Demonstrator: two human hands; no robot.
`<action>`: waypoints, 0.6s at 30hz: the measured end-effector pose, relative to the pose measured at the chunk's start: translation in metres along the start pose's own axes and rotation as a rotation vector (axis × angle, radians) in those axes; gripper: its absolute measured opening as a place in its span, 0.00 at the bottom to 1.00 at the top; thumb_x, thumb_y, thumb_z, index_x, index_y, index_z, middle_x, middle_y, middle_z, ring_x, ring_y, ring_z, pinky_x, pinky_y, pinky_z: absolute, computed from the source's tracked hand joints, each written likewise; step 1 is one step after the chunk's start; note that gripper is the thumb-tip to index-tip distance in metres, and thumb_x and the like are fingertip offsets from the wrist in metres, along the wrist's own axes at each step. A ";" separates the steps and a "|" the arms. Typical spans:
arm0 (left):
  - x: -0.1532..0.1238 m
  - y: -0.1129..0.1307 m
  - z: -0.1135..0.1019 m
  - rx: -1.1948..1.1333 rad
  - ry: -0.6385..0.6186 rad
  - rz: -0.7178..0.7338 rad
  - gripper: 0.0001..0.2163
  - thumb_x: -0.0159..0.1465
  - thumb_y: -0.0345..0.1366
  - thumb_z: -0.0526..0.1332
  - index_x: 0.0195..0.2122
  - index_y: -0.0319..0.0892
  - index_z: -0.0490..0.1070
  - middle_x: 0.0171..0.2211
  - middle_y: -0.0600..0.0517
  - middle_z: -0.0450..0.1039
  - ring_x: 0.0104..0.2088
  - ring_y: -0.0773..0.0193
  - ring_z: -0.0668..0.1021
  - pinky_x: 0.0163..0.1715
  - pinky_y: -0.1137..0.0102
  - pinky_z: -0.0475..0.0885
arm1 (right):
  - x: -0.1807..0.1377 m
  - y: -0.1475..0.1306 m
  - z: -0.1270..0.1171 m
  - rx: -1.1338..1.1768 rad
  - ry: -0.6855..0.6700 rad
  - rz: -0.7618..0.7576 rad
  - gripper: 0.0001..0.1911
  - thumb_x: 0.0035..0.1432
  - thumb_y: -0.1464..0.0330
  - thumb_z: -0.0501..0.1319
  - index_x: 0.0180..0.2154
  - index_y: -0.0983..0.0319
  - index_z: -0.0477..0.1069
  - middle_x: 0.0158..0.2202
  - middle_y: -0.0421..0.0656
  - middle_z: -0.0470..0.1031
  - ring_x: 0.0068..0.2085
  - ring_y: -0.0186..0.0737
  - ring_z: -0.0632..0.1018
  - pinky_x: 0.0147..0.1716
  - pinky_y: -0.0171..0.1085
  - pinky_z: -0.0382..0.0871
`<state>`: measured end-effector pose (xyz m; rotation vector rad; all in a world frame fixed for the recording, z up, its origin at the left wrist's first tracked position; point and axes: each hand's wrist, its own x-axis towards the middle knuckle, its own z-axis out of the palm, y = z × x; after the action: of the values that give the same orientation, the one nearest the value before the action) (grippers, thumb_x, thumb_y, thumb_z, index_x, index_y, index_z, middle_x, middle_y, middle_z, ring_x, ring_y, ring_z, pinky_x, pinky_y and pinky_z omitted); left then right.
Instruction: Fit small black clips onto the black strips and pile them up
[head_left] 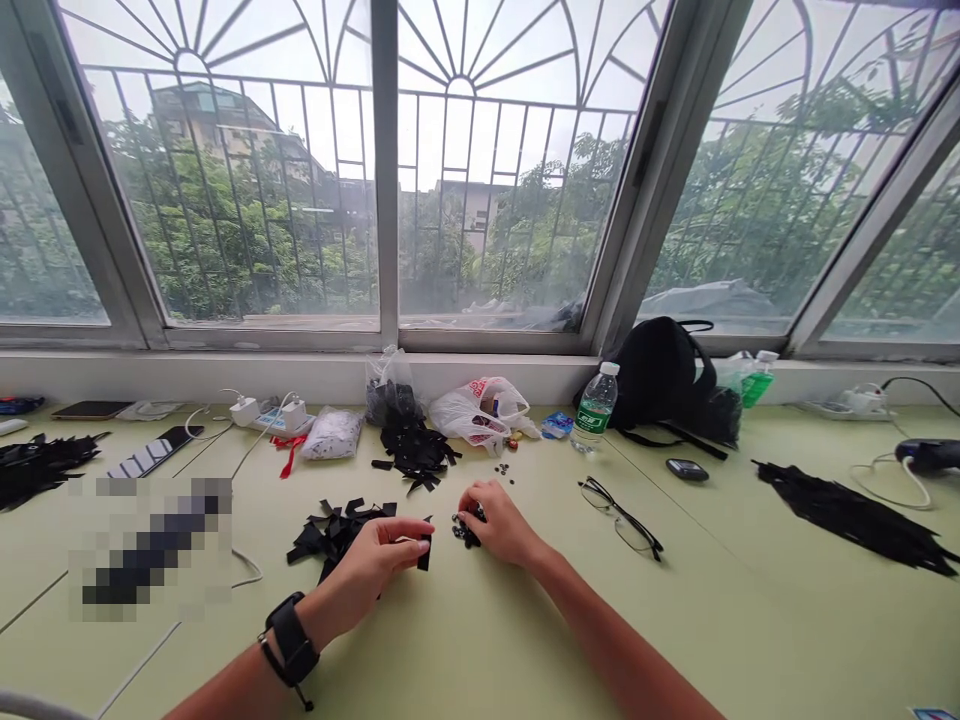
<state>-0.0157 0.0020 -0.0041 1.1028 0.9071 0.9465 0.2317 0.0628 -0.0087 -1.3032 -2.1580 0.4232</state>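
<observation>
Between the thumb and fingers of my left hand (390,548) is a short black fabric strip (425,554), held upright just above the table. My right hand (496,522) reaches down with curled fingertips into a small pile of little black pieces (466,534); what the fingertips pinch, if anything, is hidden. Behind and left of my left hand lies a loose heap of cut black strips (337,530), partly covered by my wrist. A second heap of black strips (416,450) spreads farther back. A few tiny dark pieces (504,469) lie beyond my right hand.
Eyeglasses (622,520) lie right of my right hand, near a water bottle (595,410) and a black bag (652,380). Plastic bags (484,410) line the window side. Long black strips (855,515) lie far right. White cables (247,570) cross the left.
</observation>
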 end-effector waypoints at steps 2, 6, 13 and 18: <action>0.000 0.000 0.000 -0.005 -0.004 0.007 0.19 0.53 0.44 0.76 0.45 0.42 0.84 0.41 0.45 0.83 0.42 0.57 0.81 0.47 0.67 0.71 | 0.000 0.000 0.001 -0.013 -0.004 -0.004 0.05 0.62 0.70 0.62 0.34 0.60 0.76 0.34 0.43 0.77 0.42 0.46 0.74 0.43 0.40 0.65; 0.001 -0.001 0.000 -0.003 -0.001 0.005 0.20 0.53 0.44 0.77 0.45 0.41 0.84 0.42 0.44 0.83 0.42 0.57 0.81 0.46 0.67 0.72 | -0.001 -0.001 0.001 -0.022 -0.006 -0.029 0.06 0.63 0.71 0.59 0.36 0.59 0.75 0.36 0.43 0.77 0.42 0.45 0.73 0.42 0.40 0.65; 0.001 -0.001 -0.001 -0.003 -0.017 0.010 0.18 0.56 0.41 0.75 0.46 0.40 0.83 0.40 0.45 0.82 0.41 0.58 0.80 0.45 0.67 0.71 | -0.001 -0.004 -0.002 0.013 -0.008 -0.021 0.06 0.61 0.69 0.62 0.36 0.59 0.78 0.35 0.43 0.77 0.42 0.46 0.73 0.45 0.41 0.65; 0.000 0.000 0.000 -0.020 -0.015 0.007 0.17 0.55 0.41 0.75 0.45 0.40 0.84 0.40 0.45 0.82 0.40 0.58 0.80 0.45 0.67 0.71 | -0.002 -0.004 -0.001 0.007 0.009 -0.015 0.08 0.57 0.74 0.61 0.35 0.59 0.78 0.35 0.43 0.78 0.42 0.45 0.73 0.44 0.39 0.65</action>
<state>-0.0154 0.0020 -0.0036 1.0956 0.8807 0.9499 0.2303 0.0597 -0.0068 -1.2823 -2.1551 0.4175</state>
